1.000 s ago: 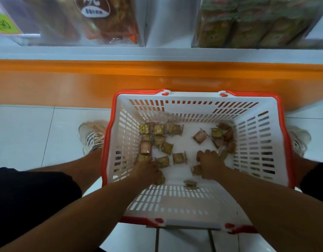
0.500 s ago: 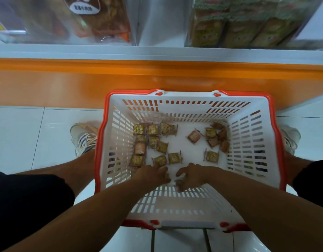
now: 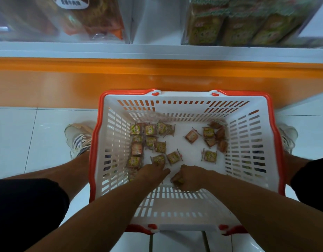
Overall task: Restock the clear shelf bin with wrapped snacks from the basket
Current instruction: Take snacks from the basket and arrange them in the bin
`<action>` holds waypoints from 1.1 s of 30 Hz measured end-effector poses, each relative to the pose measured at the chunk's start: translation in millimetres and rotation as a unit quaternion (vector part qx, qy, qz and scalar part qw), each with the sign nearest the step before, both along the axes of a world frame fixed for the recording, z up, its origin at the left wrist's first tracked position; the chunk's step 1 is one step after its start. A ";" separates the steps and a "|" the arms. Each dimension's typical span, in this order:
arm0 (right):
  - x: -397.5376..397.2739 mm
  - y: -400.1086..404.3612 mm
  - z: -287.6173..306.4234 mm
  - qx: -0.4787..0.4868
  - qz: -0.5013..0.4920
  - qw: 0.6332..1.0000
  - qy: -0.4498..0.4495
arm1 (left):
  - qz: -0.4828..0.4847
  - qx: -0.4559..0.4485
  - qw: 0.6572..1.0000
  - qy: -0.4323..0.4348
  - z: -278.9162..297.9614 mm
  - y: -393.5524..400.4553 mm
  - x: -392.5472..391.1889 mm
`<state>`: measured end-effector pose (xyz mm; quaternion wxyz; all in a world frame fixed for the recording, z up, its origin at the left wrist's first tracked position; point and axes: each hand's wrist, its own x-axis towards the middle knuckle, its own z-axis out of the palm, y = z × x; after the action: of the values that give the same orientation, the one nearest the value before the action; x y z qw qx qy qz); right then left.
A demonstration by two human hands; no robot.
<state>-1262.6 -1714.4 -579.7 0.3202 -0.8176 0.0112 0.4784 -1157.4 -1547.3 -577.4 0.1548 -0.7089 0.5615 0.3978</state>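
A white basket with a red rim [image 3: 274,135] stands on the floor between my feet. Several small wrapped snacks [image 3: 159,147] lie scattered on its bottom, one cluster at the left and another [image 3: 214,136] at the right. My left hand [image 3: 153,172] lies low in the basket with fingers stretched out, its tips touching a snack [image 3: 158,159]. My right hand [image 3: 190,177] is beside it, fingers curled around a wrapped snack [image 3: 177,180]. A clear shelf bin [image 3: 238,24] with green-yellow packs sits above at the right.
A second clear bin [image 3: 75,19] with brown packs is at the upper left, with a white gap between the two. An orange shelf base [image 3: 157,77] runs across behind the basket. My shoes [image 3: 79,139] flank the basket on white floor tiles.
My right hand drew back from the right cluster to the basket's near middle and curled onto a snack. My left hand shifted slightly right, and the two hands came close together.
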 end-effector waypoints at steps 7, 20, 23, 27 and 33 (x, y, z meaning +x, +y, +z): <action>12.9 1.7 0.5 0.050 -0.030 0.998 0.027 | 0.326 0.023 0.940 0.099 -0.5 -2.2 9.6; 18.9 -26.6 39.2 0.155 -0.440 0.861 0.202 | 0.708 -0.008 0.649 0.277 44.6 -14.0 31.7; 41.9 -44.1 79.8 0.240 -0.437 0.840 0.216 | 0.722 -0.034 0.606 0.331 78.0 -27.3 47.7; 68.2 -68.1 152.1 0.261 -0.456 0.833 0.175 | 0.692 -0.104 0.571 0.429 147.4 -50.2 77.7; 77.2 -86.0 280.8 0.286 -0.417 0.859 0.081 | 0.651 -0.147 0.612 0.424 263.2 -59.2 114.2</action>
<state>-1185.5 -1800.4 -298.9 0.7073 -0.5675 0.2401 0.3464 -1043.1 -1606.6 -314.2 -0.5062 -0.6538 0.0060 0.5624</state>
